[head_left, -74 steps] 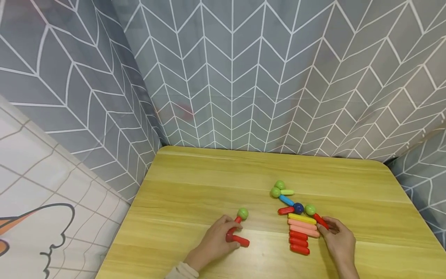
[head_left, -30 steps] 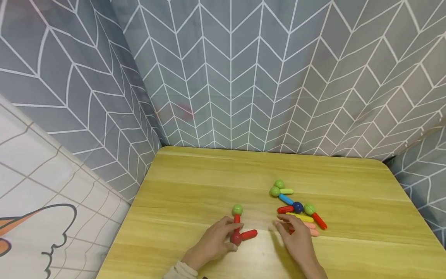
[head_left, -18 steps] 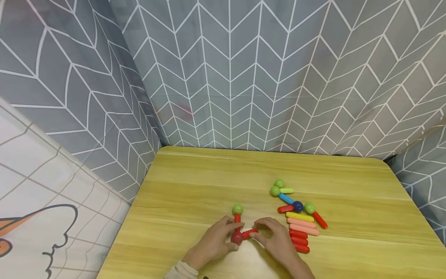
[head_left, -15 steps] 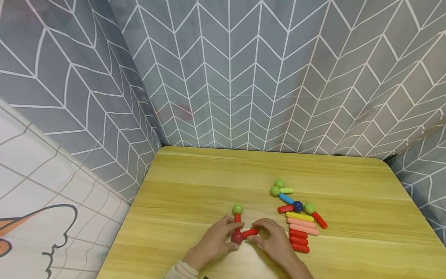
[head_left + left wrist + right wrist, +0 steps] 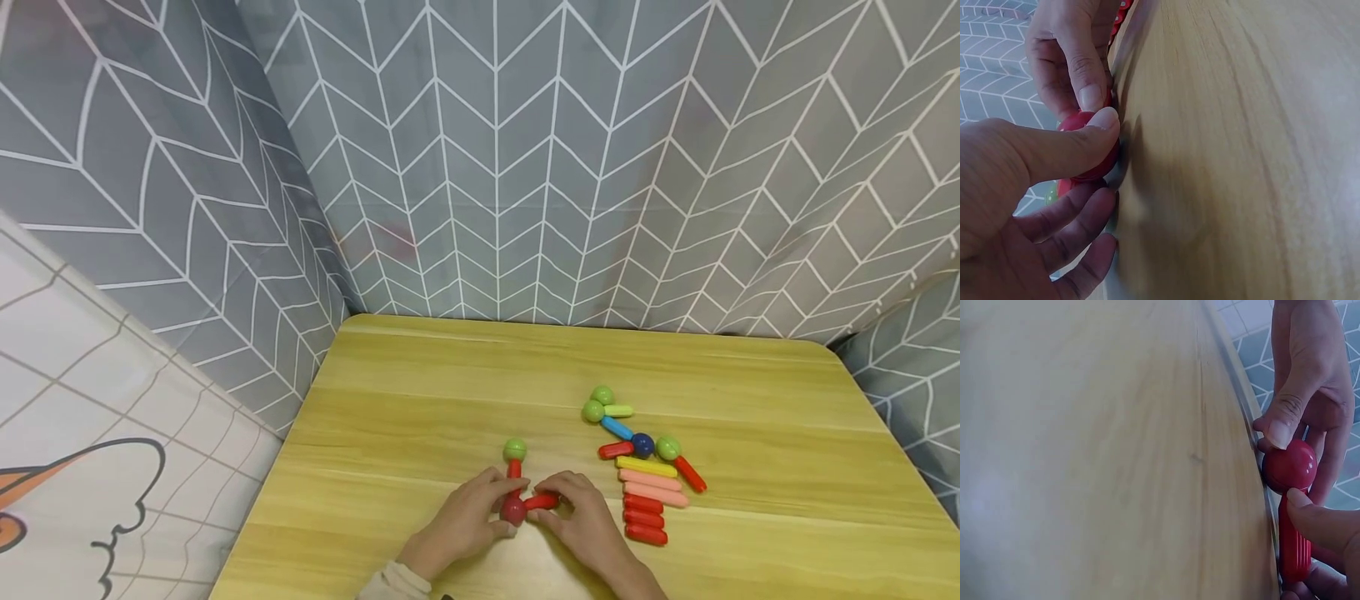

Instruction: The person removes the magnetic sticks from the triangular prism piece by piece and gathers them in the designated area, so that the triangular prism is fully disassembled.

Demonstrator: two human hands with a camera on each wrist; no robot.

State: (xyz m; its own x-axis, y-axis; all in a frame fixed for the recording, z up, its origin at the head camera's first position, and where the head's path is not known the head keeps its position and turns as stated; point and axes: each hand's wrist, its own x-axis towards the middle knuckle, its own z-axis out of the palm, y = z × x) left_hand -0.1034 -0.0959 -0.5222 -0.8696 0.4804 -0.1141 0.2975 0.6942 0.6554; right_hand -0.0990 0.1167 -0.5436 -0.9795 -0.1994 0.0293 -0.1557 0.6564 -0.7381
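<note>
My left hand (image 5: 461,521) holds a red ball (image 5: 513,511) between thumb and fingers, low over the table. From that ball a red magnetic rod (image 5: 514,469) runs away from me to a green ball (image 5: 515,450). A second red rod (image 5: 1294,540) points right from the red ball; my right hand (image 5: 587,523) pinches it with thumb and fingers. In the right wrist view the rod's end meets the red ball. The left wrist view shows both thumbs close together at the ball, hiding much of the joint.
Right of my hands lie a yellow rod (image 5: 647,467), two pink rods (image 5: 655,494) and several short red rods (image 5: 645,518). Behind them a blue rod (image 5: 617,428) meets a dark blue ball (image 5: 642,445), near green balls (image 5: 593,411). A patterned curtain (image 5: 495,167) hangs behind the table.
My right hand has left a red rod with a green ball at the right, come left, and taken hold of the red ball's side rod. That rod has swung from lower right to slightly upward right.
</note>
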